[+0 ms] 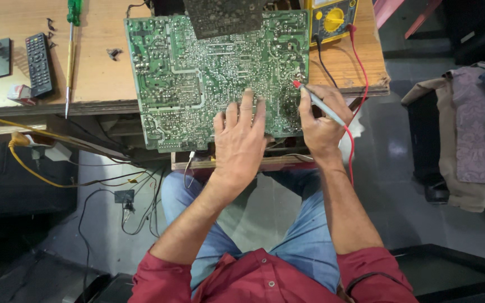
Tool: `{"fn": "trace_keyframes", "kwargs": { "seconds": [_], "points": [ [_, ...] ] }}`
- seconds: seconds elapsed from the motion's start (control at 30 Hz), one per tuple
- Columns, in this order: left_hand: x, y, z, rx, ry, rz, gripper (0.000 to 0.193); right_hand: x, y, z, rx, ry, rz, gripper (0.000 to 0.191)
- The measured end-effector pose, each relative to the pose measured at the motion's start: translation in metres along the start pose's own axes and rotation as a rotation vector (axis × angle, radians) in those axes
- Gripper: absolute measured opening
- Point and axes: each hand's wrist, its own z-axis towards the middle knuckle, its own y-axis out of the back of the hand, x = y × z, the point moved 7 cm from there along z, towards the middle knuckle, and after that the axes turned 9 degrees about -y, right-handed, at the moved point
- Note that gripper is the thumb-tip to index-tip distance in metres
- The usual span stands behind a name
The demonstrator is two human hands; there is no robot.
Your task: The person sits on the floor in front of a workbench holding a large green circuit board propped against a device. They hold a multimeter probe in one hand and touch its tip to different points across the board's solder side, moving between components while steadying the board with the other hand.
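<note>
The step in hand looked like probing: the right hand [322, 124] pinched a grey test probe [321, 104] like a pen, its red tip set against the solder side of a green circuit board [197, 78] near the board's right edge. The left hand [241, 140] lay flat with fingers spread on the board's lower middle, holding nothing, seemingly steadying it. The board lay solder side up, overhanging the front edge of the wooden table [96, 78] above the person's lap.

A red lead [360, 67] ran from the probe up toward a yellow meter [332, 19] at the table's far right corner; a black lead [324, 59] also came from the meter. By my reading, the next move called for keeping the tip steady on one joint without bridging its neighbours, and a look at the meter.

Toward the left end of the table lay a screwdriver [72, 50] with a green handle, a remote [39, 63] and a few loose screws [50, 28].

Much was hard to tell. The meter was cut off by the top edge, so its display was not visible. Where the black lead ended was hidden behind the board and hand. Which joint the tip touched was too fine to make out. A dark panel [223, 15] covered the board's far edge.
</note>
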Motion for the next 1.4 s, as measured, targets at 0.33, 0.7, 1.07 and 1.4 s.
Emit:
{"fn": "trace_keyframes", "kwargs": {
  "seconds": [0.33, 0.7, 1.07, 1.4],
  "points": [
    [-0.007, -0.004, -0.004, -0.057, -0.071, -0.028, 0.049, 0.004, 0.0, 0.0, 0.014, 0.006, 0.0, 0.013],
    [-0.024, -0.024, -0.018, -0.079, -0.15, -0.101, 0.01, 0.007, 0.001, 0.0, 0.007, 0.008, -0.043, 0.013],
    [-0.02, -0.029, -0.019, -0.098, -0.145, -0.149, 0.008, 0.005, -0.001, -0.001, 0.018, 0.019, -0.068, 0.013],
    [-0.019, -0.029, -0.02, -0.099, -0.147, -0.188, 0.009, 0.007, -0.001, -0.001, 0.015, 0.018, -0.065, 0.015]
  ]
}}
